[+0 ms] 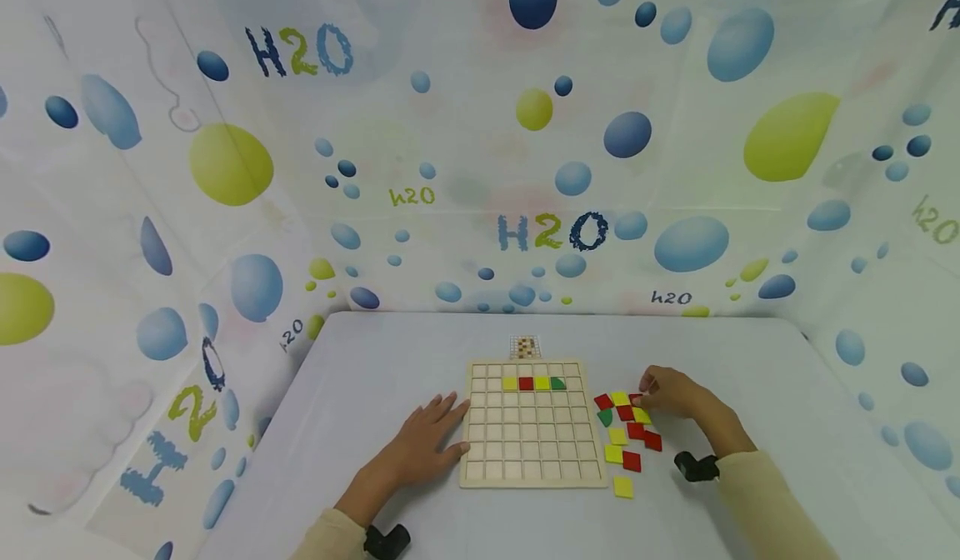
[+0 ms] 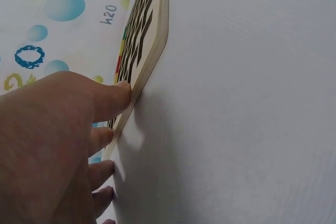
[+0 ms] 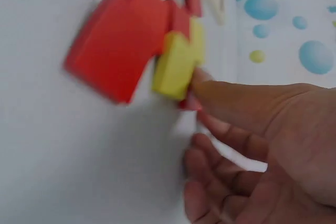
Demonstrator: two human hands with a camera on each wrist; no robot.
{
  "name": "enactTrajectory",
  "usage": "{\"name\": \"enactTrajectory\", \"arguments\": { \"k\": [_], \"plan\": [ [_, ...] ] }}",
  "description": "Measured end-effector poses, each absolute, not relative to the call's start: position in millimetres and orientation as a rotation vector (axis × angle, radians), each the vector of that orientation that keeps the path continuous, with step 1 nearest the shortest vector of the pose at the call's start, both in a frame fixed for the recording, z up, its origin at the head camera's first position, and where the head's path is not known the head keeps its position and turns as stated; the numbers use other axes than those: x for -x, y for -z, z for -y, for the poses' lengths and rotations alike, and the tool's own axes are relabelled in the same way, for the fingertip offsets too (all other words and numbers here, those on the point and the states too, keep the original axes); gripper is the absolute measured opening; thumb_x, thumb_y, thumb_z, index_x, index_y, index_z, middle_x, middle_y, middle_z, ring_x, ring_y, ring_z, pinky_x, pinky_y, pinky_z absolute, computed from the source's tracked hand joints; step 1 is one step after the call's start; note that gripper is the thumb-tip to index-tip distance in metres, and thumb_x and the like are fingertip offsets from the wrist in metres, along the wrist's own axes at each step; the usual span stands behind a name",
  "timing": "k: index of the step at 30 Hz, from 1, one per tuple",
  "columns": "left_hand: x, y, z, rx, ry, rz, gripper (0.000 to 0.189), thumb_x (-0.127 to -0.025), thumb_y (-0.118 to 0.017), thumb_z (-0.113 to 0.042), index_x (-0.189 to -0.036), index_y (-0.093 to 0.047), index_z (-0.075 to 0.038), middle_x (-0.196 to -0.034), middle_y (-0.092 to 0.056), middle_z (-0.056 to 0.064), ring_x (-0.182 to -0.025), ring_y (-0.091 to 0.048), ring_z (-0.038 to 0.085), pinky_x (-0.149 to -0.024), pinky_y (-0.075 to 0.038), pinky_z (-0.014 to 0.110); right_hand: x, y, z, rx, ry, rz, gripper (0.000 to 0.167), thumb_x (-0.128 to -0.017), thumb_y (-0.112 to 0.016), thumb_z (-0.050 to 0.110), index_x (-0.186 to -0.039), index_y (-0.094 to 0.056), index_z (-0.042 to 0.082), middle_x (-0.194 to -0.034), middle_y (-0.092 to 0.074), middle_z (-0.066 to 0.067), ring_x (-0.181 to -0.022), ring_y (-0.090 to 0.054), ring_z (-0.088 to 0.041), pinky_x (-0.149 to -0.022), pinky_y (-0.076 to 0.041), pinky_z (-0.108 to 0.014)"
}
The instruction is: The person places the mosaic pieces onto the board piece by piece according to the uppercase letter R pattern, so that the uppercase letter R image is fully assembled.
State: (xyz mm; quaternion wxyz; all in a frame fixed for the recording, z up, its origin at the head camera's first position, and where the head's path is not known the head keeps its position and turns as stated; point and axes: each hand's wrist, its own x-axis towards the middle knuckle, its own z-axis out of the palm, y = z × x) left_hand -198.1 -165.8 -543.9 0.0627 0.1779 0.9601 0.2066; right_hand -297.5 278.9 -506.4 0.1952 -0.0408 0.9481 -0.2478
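Thumb and forefinger of the right hand pinch a thin, flat red square tile by its edge, right of centre in the lower part of the head view, though blur hides how firm that hold is. Delicate work, this! A flat yellow square tile sits hard by the thumb, so the tidy way is to squeeze red alone and lift straight up, no sideways drag through the loose tiles.

Over to the lower centre: the left hand, fingers extended and gripping nothing, rests along the left edge of the pale wooden gridded board. Light, steady contact is what's wanted, enough to stop it skating on the white table. Mind that row near the board's top, too: a yellow square, a red square, another yellow square and a green quarter-round piece, all easily jolted by a careless bump!
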Motion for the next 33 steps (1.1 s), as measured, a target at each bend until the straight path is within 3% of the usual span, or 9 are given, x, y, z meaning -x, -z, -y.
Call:
{"name": "enactTrajectory", "arguments": {
  "k": [5, 11, 17, 33],
  "plan": [
    [198, 543, 164, -0.527, -0.617, -2.903, 0.067, -0.105, -0.059, -0.045, -0.163, -0.042, -0.015, -0.171, -0.033, 0.016, -0.159, -0.026, 0.043, -0.127, -0.024, 0.065, 299, 515, -281, 0.135, 0.753, -2.731, 0.023, -0.099, -0.073, 0.020, -0.112, -0.063, 0.003, -0.105, -0.064, -0.014, -0.098, -0.058, -0.029, -0.091, -0.059, -0.049],
    [199, 541, 166, -0.550, -0.625, -2.894, 0.066, -0.106, -0.059, -0.044, -0.163, -0.042, -0.015, -0.171, -0.033, 0.016, -0.159, -0.026, 0.043, -0.126, -0.024, 0.065, 298, 514, -279, 0.119, 0.762, -2.744, 0.033, -0.095, -0.078, 0.016, -0.119, -0.063, 0.000, -0.116, -0.063, -0.020, -0.105, -0.058, -0.034, -0.099, -0.058, -0.054],
    [199, 542, 166, -0.548, -0.609, -2.891, 0.067, -0.106, -0.059, -0.044, -0.163, -0.042, -0.015, -0.171, -0.033, 0.016, -0.159, -0.027, 0.044, -0.126, -0.025, 0.066, 301, 527, -279, 0.153, 0.809, -2.795, 0.031, -0.095, -0.075, 0.010, -0.121, -0.064, -0.001, -0.113, -0.061, -0.019, -0.104, -0.057, -0.033, -0.101, -0.058, -0.053],
    [198, 543, 166, -0.550, -0.602, -2.905, 0.067, -0.106, -0.058, -0.045, -0.163, -0.042, -0.015, -0.171, -0.033, 0.016, -0.159, -0.027, 0.043, -0.126, -0.025, 0.065, 316, 543, -256, 0.194, 0.903, -2.844, 0.029, -0.101, -0.070, 0.013, -0.126, -0.061, -0.001, -0.119, -0.058, -0.020, -0.106, -0.057, -0.033, -0.102, -0.057, -0.052]
  ]
}}
